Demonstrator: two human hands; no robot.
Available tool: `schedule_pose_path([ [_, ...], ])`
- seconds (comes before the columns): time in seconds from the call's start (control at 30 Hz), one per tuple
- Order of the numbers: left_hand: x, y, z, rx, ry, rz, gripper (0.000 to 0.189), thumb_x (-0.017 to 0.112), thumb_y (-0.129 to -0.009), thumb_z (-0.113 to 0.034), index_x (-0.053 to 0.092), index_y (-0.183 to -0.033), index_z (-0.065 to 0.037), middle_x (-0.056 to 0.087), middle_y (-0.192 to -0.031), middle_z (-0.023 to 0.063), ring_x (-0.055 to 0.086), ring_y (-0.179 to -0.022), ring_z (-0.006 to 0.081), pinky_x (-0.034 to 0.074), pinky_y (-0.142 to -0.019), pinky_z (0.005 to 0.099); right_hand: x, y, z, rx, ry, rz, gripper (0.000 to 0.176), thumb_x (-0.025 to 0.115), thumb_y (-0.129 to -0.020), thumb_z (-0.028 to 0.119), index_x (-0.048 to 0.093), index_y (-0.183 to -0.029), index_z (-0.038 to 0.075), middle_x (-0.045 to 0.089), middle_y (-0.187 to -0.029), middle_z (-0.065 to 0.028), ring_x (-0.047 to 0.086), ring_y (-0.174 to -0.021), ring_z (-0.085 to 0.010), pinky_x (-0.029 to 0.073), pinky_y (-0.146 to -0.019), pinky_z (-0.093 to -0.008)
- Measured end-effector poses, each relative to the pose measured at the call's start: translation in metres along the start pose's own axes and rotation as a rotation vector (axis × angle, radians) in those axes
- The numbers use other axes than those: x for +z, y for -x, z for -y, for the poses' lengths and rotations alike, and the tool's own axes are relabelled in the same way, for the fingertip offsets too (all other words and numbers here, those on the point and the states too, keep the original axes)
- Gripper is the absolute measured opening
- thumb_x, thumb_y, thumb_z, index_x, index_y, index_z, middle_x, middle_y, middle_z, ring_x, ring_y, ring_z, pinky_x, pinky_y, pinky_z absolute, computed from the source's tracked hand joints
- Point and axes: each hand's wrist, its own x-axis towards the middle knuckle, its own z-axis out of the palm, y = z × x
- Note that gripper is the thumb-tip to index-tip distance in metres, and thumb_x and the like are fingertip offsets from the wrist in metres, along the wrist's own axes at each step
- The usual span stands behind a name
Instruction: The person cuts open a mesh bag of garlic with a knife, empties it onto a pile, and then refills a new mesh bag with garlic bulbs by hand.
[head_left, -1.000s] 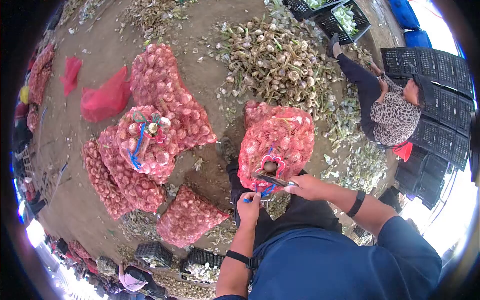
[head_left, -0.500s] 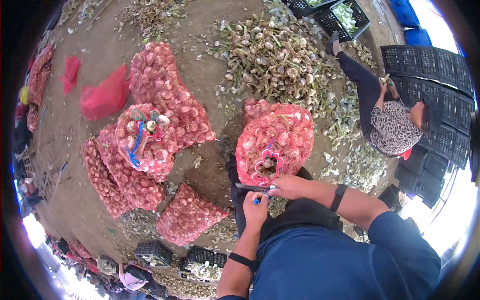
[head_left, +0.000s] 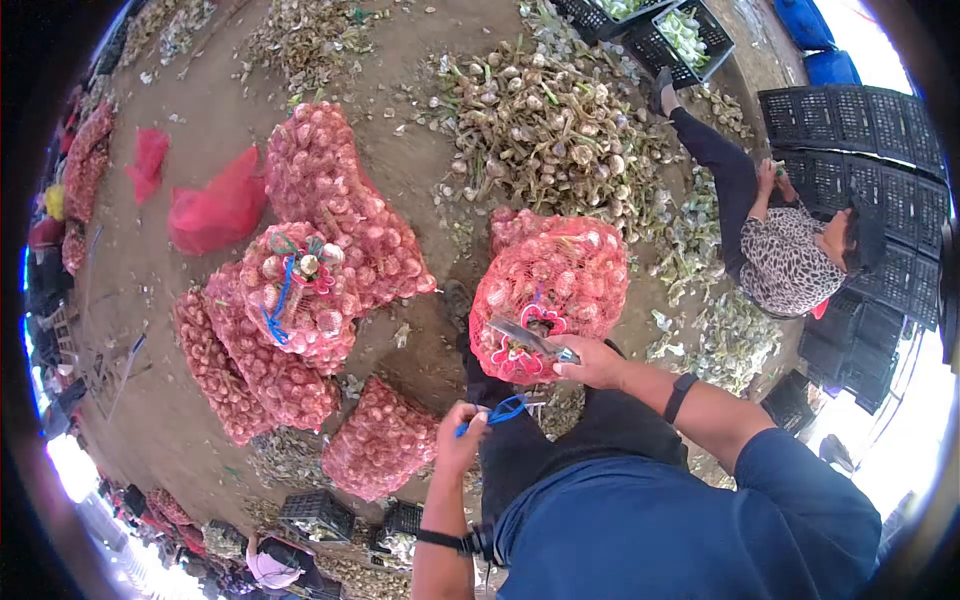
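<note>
Left grip: the left hand [head_left: 457,437], fingers pinched on a looped blue cord [head_left: 508,408], apart from the netting. Right grip: the right hand [head_left: 592,362], closed round the handle of a knife [head_left: 522,336]; its flat grey blade lies across the near face of a full mesh sack [head_left: 575,280], by the mouth. Whether blade and net touch, cannot tell.

Step, as judged: cord and blade work at the sack's mouth, the held cord looking free of it. Such work calls for slack kept clear of the edge and the blade kept shallow, as thin net would snag or slit easily.

Sack stands before the knees, round-shouldered, red net drawn tight over knobbly pale bulbs. Mouth rimmed by a scalloped pink-and-white edging [head_left: 556,322], soft and wavy. Cord smooth, springy, bent in open loops.

Outward: a loose heap of bulbs [head_left: 550,125] beyond, dry stalks, papery, soil-brown. To the left, a bulging sack [head_left: 300,290] with blue string at its neck; smooth, limp red bags [head_left: 215,205] farther off. To the right, a seated co-worker [head_left: 790,255] beside stacked black crates [head_left: 850,125], rigid, lattice-walled. Packed brown earth floor [head_left: 400,165], littered with husk.
</note>
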Motion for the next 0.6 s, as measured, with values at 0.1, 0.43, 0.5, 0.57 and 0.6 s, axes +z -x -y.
schedule_pose_path([
  [0.1, 0.003, -0.022, -0.017, 0.28, -1.316, -0.374, 0.033, 0.069, -0.079, -0.011, 0.059, -0.109, -0.003, 0.057, -0.122, 0.0156, 0.059, -0.104, 0.0309, 0.049, -0.089, 0.0424, 0.001, -0.001, 0.0, -0.078, -0.011, -0.16, 0.052, 0.061, -0.086, 0.031, 0.052, -0.13, 0.006, 0.065, -0.1, -0.0181, 0.063, -0.096, -0.0351, 0.048, -0.086, -0.0426],
  [0.43, 0.043, -0.075, -0.018, 0.378, -1.554, -0.126, 0.018, 0.057, -0.087, -0.023, 0.07, -0.096, -0.013, 0.069, -0.086, 0.0106, 0.068, -0.085, 0.0279, 0.048, -0.07, 0.0453, -0.038, 0.054, -0.016, 0.278, -0.035, -0.436, 0.042, 0.059, -0.089, 0.038, 0.062, -0.114, 0.004, 0.067, -0.09, -0.0194, 0.065, -0.083, -0.0348, 0.05, -0.076, -0.0415],
  [0.5, 0.039, -0.042, -0.016, 0.244, -1.59, -0.083, 0.02, 0.058, -0.087, -0.025, 0.069, -0.097, -0.01, 0.069, -0.091, 0.0132, 0.067, -0.089, 0.0294, 0.05, -0.072, 0.0464, -0.048, 0.074, -0.018, 0.352, -0.087, -0.491, 0.038, 0.06, -0.089, 0.034, 0.063, -0.109, 0.002, 0.067, -0.087, -0.0197, 0.065, -0.081, -0.0334, 0.05, -0.075, -0.0404],
  [0.57, 0.045, -0.004, -0.021, 0.226, -1.318, -0.108, 0.027, 0.061, -0.088, -0.029, 0.068, -0.102, -0.007, 0.068, -0.099, 0.0164, 0.066, -0.094, 0.0312, 0.051, -0.08, 0.0457, -0.043, 0.086, -0.021, 0.37, -0.11, -0.482, 0.035, 0.06, -0.089, 0.032, 0.064, -0.107, 0.002, 0.066, -0.086, -0.0199, 0.065, -0.08, -0.0328, 0.05, -0.075, -0.0402],
  [0.6, 0.045, 0.004, -0.021, 0.339, -1.116, -0.137, 0.029, 0.063, -0.087, -0.028, 0.067, -0.106, -0.006, 0.067, -0.1, 0.0162, 0.065, -0.095, 0.0321, 0.051, -0.082, 0.0437, -0.039, 0.085, -0.02, 0.418, -0.066, -0.469, 0.034, 0.061, -0.088, 0.03, 0.063, -0.108, 0.003, 0.066, -0.086, -0.0197, 0.065, -0.079, -0.0336, 0.05, -0.074, -0.041],
])
